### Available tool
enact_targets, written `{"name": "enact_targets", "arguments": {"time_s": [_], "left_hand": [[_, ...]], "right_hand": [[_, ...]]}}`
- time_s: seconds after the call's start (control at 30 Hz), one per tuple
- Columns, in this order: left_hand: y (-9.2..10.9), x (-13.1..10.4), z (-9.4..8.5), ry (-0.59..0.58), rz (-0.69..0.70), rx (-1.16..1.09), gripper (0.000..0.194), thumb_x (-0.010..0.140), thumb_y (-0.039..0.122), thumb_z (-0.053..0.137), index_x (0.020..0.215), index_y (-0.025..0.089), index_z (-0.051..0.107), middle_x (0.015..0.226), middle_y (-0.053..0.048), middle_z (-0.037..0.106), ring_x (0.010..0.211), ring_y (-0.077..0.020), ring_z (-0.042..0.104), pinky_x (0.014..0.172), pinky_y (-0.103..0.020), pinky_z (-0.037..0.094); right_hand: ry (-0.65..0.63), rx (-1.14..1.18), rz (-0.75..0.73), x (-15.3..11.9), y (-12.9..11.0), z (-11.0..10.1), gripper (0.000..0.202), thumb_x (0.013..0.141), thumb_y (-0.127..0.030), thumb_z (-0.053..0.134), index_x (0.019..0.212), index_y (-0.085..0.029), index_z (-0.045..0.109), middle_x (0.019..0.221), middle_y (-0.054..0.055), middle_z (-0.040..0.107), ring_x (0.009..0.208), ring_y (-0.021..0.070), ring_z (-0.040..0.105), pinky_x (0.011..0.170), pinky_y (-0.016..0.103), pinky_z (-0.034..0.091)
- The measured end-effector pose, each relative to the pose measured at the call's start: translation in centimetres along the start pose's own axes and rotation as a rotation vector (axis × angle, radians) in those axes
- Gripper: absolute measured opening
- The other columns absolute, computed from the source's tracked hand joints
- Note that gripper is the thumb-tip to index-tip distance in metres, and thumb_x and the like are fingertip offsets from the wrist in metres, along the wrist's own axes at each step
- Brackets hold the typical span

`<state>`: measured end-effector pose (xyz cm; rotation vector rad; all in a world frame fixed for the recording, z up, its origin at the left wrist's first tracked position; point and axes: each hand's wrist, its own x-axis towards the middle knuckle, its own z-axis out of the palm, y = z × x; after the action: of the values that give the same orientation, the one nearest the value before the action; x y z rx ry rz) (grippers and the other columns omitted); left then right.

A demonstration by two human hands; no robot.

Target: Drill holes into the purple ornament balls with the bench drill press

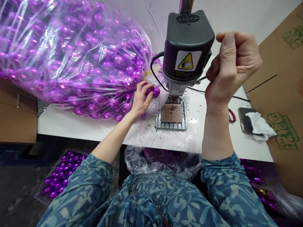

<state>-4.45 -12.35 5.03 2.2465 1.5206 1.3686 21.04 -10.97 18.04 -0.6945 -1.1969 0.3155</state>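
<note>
My left hand (pixel 141 100) is at the mouth of a large clear plastic bag, its thumb and fingers around a shiny purple ball (pixel 150 90). The bag (pixel 94 53) bulges with faceted purple balls. My right hand (pixel 233 63) is raised in a fist beside the black motor housing of a bench drill press (pixel 188 44); whatever is inside the fist is hidden. Under the drill, a brown square plate (pixel 171 114) with a small dark hole lies on the slotted metal base (pixel 172 128). Dark shavings are scattered over both.
An open plastic bag (pixel 137 160) hangs at the table's front edge, before my lap. Purple balls fill a tray (pixel 65 171) low on the left. Cardboard boxes (pixel 281 104) flank the table. A dark phone-like object (pixel 246 121), white tissue (pixel 260 124) and red-handled tool (pixel 232 116) lie right.
</note>
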Motion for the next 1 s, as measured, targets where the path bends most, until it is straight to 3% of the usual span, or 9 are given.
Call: {"name": "enact_targets", "arguments": {"time_s": [0.1,0.2,0.3,0.4,0.5,0.63,0.73,0.87,1.0], "left_hand": [[2.5,-2.1,-0.6,0.126,-0.047,-0.179,0.055,0.091,0.061,0.083,0.133,0.03,0.066,0.139,-0.01,0.057,0.134,-0.0298,0.062,0.116,-0.05,0.056],[5.3,-4.7,0.8,-0.051,-0.27,-0.532,0.073,0.081,0.063,0.091,0.136,0.027,0.06,0.123,-0.01,0.066,0.112,-0.0258,0.073,0.098,-0.045,0.065],[6.6,-6.6,3.2,-0.282,-0.612,-0.849,0.066,0.086,0.063,0.087,0.128,0.02,0.06,0.107,-0.009,0.074,0.084,-0.0192,0.076,0.073,-0.034,0.065],[6.0,-6.6,4.9,-0.278,-0.781,-0.914,0.053,0.091,0.056,0.085,0.12,0.017,0.064,0.106,-0.008,0.077,0.069,-0.0132,0.073,0.062,-0.027,0.061],[4.9,-5.5,5.7,-0.224,-0.789,-0.852,0.047,0.092,0.047,0.088,0.123,0.018,0.068,0.105,-0.005,0.079,0.061,-0.0105,0.071,0.056,-0.024,0.058],[4.2,-4.3,6.3,-0.254,-0.793,-0.8,0.041,0.095,0.046,0.085,0.119,0.016,0.071,0.088,-0.003,0.079,0.058,-0.0109,0.069,0.054,-0.023,0.054],[3.9,-4.0,6.7,-0.257,-0.746,-0.759,0.037,0.096,0.043,0.084,0.118,0.015,0.074,0.091,-0.005,0.08,0.061,-0.0121,0.069,0.058,-0.025,0.056],[3.6,-3.9,7.0,-0.278,-0.658,-0.663,0.034,0.094,0.034,0.085,0.121,0.015,0.076,0.106,-0.009,0.082,0.077,-0.0161,0.074,0.069,-0.028,0.06],[3.7,-4.4,7.7,-0.269,-0.551,-0.521,0.041,0.088,0.033,0.09,0.123,0.016,0.076,0.107,-0.009,0.082,0.09,-0.0198,0.075,0.079,-0.031,0.061]], "right_hand": [[0.078,0.132,-0.08,-0.2,-0.6,0.4,0.056,0.077,-0.076,0.071,0.086,-0.022,0.076,0.059,-0.005,0.037,0.044,0.0033,0.03,0.043,0.026,0.028],[0.079,0.14,-0.093,-0.2,-1.0,0.6,0.056,0.077,-0.075,0.072,0.085,-0.02,0.075,0.06,-0.006,0.044,0.041,0.002,0.03,0.041,0.026,0.024],[0.079,0.104,-0.097,-0.2,-0.8,0.7,0.065,0.079,-0.081,0.064,0.087,-0.017,0.074,0.059,-0.006,0.041,0.041,0.0008,0.028,0.042,0.024,0.026],[0.078,0.089,-0.097,-0.2,-0.5,0.6,0.071,0.079,-0.084,0.061,0.088,-0.015,0.074,0.058,-0.007,0.038,0.042,0.0003,0.024,0.042,0.023,0.027],[0.065,0.087,-0.089,-0.3,-0.5,0.6,0.066,0.08,-0.082,0.06,0.089,-0.018,0.074,0.062,-0.005,0.048,0.045,0.0009,0.027,0.045,0.023,0.032],[0.08,0.122,-0.111,-0.4,-0.9,0.6,0.059,0.081,-0.075,0.066,0.088,-0.017,0.075,0.068,-0.001,0.056,0.059,0.0041,0.051,0.063,0.022,0.053],[0.073,0.1,-0.111,-0.4,-0.9,0.6,0.06,0.081,-0.075,0.064,0.088,-0.017,0.075,0.069,0.0,0.059,0.075,0.0073,0.067,0.072,0.021,0.059],[0.075,0.068,-0.131,-0.4,-0.8,0.5,0.061,0.083,-0.075,0.061,0.089,-0.016,0.076,0.069,0.0,0.06,0.083,0.009,0.073,0.078,0.022,0.063],[0.074,0.073,-0.125,-0.5,-1.0,0.4,0.061,0.082,-0.074,0.063,0.09,-0.015,0.076,0.072,0.001,0.062,0.086,0.0094,0.073,0.081,0.023,0.063]]}}
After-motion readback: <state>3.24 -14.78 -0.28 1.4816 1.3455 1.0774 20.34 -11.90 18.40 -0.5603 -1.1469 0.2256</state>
